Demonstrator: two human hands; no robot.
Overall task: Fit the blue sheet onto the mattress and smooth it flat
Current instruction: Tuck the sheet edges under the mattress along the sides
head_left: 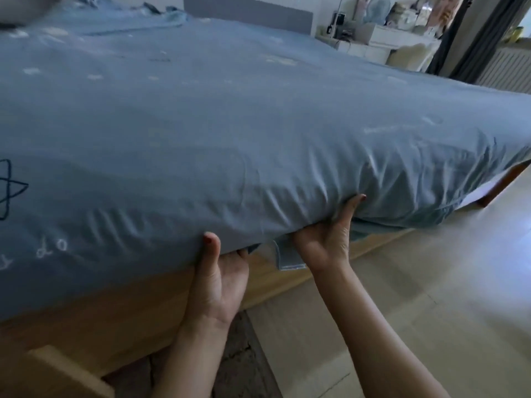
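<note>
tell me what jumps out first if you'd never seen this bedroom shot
The blue sheet fills most of the view, stretched over the mattress and bunched into wrinkles along its near edge. At that edge the left hand and right hand reach under the mattress side, thumbs pressed against the fabric. A loose flap of sheet hangs between them above the wooden bed frame.

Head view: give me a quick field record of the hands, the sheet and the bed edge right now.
left hand: palm up under the mattress edge, thumb pressed on the blue sheet, fingers hidden beneath
right hand: also under the edge, thumb up against the sheet's side
sheet top: mostly flat, bunched at the far head end
sheet side: wrinkled around the hands and toward the right corner
loose flap: hangs between the hands, untucked
bed frame: wooden, exposed below the sheet
</note>
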